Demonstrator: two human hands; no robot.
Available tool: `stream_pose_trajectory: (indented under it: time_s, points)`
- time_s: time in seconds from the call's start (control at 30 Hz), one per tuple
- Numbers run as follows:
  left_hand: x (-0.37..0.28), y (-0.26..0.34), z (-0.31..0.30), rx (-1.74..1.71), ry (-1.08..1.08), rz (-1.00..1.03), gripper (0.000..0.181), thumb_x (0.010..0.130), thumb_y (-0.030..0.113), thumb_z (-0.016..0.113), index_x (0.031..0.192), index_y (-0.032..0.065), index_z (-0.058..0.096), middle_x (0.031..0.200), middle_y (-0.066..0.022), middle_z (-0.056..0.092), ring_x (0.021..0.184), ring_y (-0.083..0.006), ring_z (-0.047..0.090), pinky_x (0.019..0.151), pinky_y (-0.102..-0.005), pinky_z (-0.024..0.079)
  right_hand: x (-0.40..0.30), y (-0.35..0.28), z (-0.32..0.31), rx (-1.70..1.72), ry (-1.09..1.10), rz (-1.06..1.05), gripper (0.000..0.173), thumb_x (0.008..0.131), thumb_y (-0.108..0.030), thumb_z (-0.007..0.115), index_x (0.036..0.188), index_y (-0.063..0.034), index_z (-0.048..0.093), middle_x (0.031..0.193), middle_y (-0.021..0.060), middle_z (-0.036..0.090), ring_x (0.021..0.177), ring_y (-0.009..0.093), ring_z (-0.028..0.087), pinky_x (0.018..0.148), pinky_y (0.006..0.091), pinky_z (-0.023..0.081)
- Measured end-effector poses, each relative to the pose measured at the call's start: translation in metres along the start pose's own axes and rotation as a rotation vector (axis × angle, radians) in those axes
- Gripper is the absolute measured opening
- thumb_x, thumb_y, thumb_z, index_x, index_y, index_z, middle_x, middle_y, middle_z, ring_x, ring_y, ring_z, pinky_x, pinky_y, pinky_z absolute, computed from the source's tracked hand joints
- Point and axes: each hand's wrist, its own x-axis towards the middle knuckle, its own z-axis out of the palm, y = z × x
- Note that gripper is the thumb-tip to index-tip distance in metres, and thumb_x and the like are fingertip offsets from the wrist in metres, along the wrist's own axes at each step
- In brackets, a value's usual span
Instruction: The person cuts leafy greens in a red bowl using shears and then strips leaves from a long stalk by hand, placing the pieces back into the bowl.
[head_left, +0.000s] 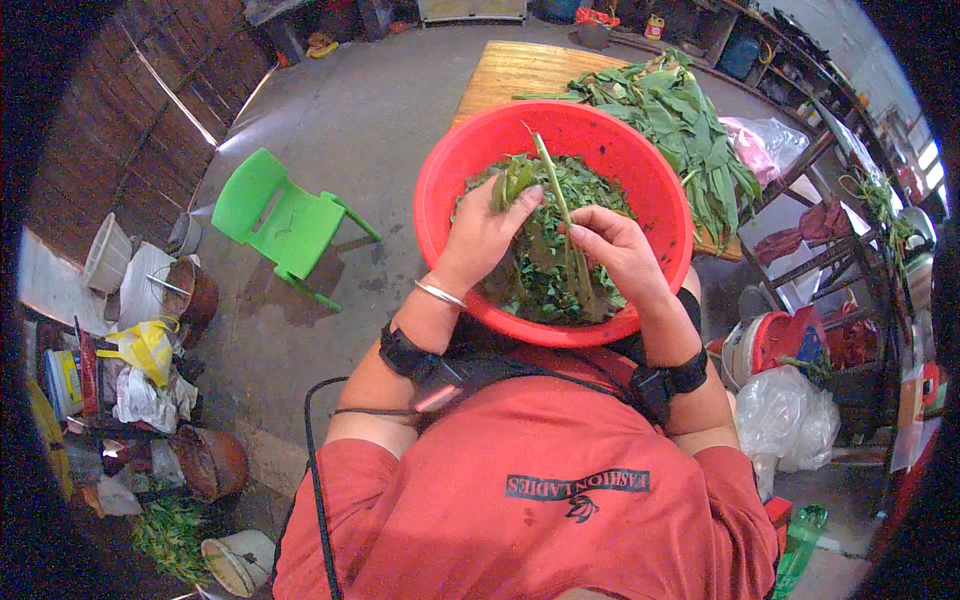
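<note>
A large red plastic basin (439, 259) rests before my body, partly over the wooden table's near end. Chopped green leaves (592, 184) cover much of its bottom. Above them, my left hand (491, 225) grips a small bunch of green plant pieces (515, 181) between thumb and fingers. My right hand (611, 240) pinches a long pale green stalk (553, 172) that leans upright inside the basin; its lower part is blurred. A silver bangle (441, 294) circles my left wrist.
On the wooden table (499, 75) lies a big heap of long green leaves (675, 127). A green plastic chair (289, 217) stands to the left on the concrete floor. Buckets (214, 461) and bags line the left side; clear plastic bags (784, 420) and a bucket (750, 341) sit at right.
</note>
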Motion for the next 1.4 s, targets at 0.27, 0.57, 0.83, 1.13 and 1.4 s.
stream_pose_trajectory:
  time_s: [0.27, 0.57, 0.83, 1.13, 1.4]
  points:
    - [0.000, -0.005, -0.003, -0.388, 0.041, -0.203, 0.022, 0.088, 0.022, 0.053, 0.101, 0.0055, 0.060, 0.088, 0.0022, 0.060, 0.078, -0.0065, 0.053, 0.066, -0.0222, 0.042, 0.003, 0.001, 0.001, -0.124, 0.021, -0.096, 0.018, 0.087, -0.015, 0.056, 0.097, -0.0010, 0.058, 0.084, -0.0040, 0.057, 0.076, 0.003, 0.050, 0.069, 0.0195, 0.042]
    - [0.016, -0.008, -0.042, -0.521, 0.475, -0.170, 0.024, 0.087, 0.024, 0.056, 0.098, 0.0032, 0.059, 0.090, -0.0021, 0.061, 0.081, -0.0116, 0.057, 0.072, -0.0261, 0.046, -0.003, -0.001, -0.008, -0.052, 0.120, -0.014, 0.020, 0.086, -0.018, 0.058, 0.096, -0.0010, 0.060, 0.083, -0.0016, 0.059, 0.078, 0.007, 0.052, 0.071, 0.0223, 0.043]
    - [0.003, -0.007, -0.008, 0.075, -0.153, -0.036, 0.034, 0.079, 0.021, 0.068, 0.104, 0.0023, 0.056, 0.092, -0.0045, 0.062, 0.083, -0.0114, 0.057, 0.074, -0.0276, 0.046, 0.000, -0.007, 0.004, 0.030, 0.119, -0.116, 0.018, 0.089, -0.018, 0.053, 0.098, -0.0042, 0.061, 0.082, -0.0044, 0.057, 0.070, 0.003, 0.048, 0.060, 0.0180, 0.038]
    - [-0.003, -0.008, 0.017, 0.039, -0.165, -0.003, 0.035, 0.080, 0.016, 0.066, 0.111, 0.0031, 0.054, 0.099, -0.0035, 0.062, 0.090, -0.0115, 0.056, 0.081, -0.0276, 0.045, 0.004, 0.004, 0.006, 0.148, 0.153, -0.147, 0.031, 0.086, -0.015, 0.058, 0.113, -0.0042, 0.049, 0.088, 0.0005, 0.056, 0.076, 0.007, 0.051, 0.066, 0.0223, 0.043]
    - [0.001, -0.015, 0.013, -0.002, 0.070, 0.080, 0.024, 0.081, 0.014, 0.064, 0.099, 0.0015, 0.056, 0.087, -0.0069, 0.063, 0.080, -0.0134, 0.059, 0.073, -0.0283, 0.047, 0.006, 0.006, 0.008, -0.479, 0.305, -0.388, 0.028, 0.074, -0.014, 0.068, 0.097, -0.0010, 0.057, 0.087, 0.0050, 0.058, 0.077, 0.013, 0.055, 0.072, 0.0256, 0.045]
